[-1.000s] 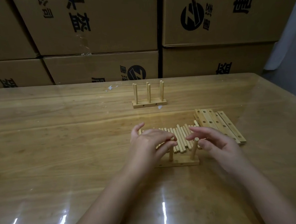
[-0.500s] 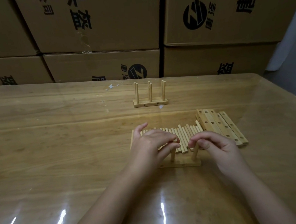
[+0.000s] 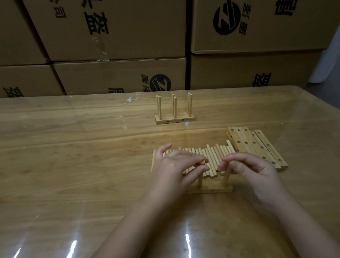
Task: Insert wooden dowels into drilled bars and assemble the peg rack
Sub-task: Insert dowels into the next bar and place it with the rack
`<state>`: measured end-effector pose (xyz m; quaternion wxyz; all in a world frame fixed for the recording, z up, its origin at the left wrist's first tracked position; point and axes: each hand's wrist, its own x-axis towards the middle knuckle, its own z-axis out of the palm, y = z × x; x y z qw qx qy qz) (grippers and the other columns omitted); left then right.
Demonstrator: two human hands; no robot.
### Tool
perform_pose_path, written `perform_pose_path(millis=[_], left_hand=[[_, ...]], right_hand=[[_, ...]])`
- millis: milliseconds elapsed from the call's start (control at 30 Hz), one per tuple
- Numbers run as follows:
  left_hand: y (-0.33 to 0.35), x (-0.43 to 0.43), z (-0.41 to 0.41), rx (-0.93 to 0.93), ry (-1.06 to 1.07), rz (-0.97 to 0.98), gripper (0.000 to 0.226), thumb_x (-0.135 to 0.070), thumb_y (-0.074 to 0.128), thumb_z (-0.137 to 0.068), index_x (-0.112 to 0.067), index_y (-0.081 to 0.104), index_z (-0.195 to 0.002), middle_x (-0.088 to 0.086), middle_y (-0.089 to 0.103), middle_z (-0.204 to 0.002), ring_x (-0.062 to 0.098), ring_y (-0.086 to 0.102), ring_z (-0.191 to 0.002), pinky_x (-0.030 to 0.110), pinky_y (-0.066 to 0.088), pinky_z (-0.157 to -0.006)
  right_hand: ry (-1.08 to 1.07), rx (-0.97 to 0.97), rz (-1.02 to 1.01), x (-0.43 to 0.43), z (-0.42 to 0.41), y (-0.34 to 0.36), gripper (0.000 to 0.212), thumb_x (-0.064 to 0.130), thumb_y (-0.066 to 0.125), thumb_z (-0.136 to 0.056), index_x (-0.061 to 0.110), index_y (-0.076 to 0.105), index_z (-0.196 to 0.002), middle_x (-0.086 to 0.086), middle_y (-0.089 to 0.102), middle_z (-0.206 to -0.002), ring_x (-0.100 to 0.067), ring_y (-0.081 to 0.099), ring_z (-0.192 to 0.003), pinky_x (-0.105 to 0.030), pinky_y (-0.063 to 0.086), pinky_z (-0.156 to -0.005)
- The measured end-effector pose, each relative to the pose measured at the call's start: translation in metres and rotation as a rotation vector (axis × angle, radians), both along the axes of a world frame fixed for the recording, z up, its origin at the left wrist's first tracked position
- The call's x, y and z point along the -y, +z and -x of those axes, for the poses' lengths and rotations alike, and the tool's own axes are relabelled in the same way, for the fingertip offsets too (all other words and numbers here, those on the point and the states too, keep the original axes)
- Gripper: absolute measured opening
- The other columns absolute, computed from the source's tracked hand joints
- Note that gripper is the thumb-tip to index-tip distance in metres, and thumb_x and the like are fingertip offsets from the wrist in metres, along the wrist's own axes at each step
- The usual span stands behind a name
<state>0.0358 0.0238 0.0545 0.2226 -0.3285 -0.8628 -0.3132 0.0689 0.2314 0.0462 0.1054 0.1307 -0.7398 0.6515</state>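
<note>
A drilled wooden bar [image 3: 209, 190] lies flat on the table in front of me. Two dowels stand in it: a middle dowel [image 3: 199, 178] and a right dowel [image 3: 226, 175] that leans slightly. My left hand [image 3: 176, 168] pinches the top of the middle dowel. My right hand [image 3: 252, 167] curls over the right dowel and pinches its top. The bar's left end is hidden under my left hand. Behind my hands lies a row of several loose dowels [image 3: 211, 156].
A finished peg rack [image 3: 175, 118] with upright dowels stands farther back at the centre. A stack of drilled bars [image 3: 254, 145] lies to the right of the loose dowels. Cardboard boxes [image 3: 118, 31] line the table's far edge. The table [image 3: 67, 166] has a glossy cover.
My right hand has come down and curled over the top of the right dowel. My left hand stays on the middle dowel. The view has shifted slightly.
</note>
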Motion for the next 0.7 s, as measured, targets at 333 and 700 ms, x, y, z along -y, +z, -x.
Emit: perform_pose_path(millis=[333, 700], left_hand=[[0.001, 0.005, 0.006, 0.528, -0.188, -0.745, 0.035, -0.041, 0.034, -0.097, -0.027, 0.062, -0.111, -0.008, 0.07, -0.111, 0.012, 0.067, -0.099, 0.02, 0.052, -0.084], [-0.017, 0.066, 0.023, 0.501, -0.004, 0.063, 0.047, -0.073, 0.043, -0.074, -0.035, 0.066, -0.089, -0.015, 0.065, -0.081, 0.001, 0.06, -0.073, 0.025, 0.052, -0.068]], right_hand=[[0.023, 0.04, 0.074, -0.002, 0.0, 0.0, 0.028, 0.035, 0.05, -0.087, 0.034, 0.065, -0.111, -0.001, 0.069, -0.107, -0.014, 0.062, -0.107, -0.026, 0.051, -0.089], [-0.253, 0.08, 0.159, -0.013, 0.014, -0.018, 0.038, 0.048, 0.045, -0.084, 0.02, 0.07, -0.092, -0.002, 0.068, -0.073, -0.011, 0.062, -0.067, -0.018, 0.052, -0.063]])
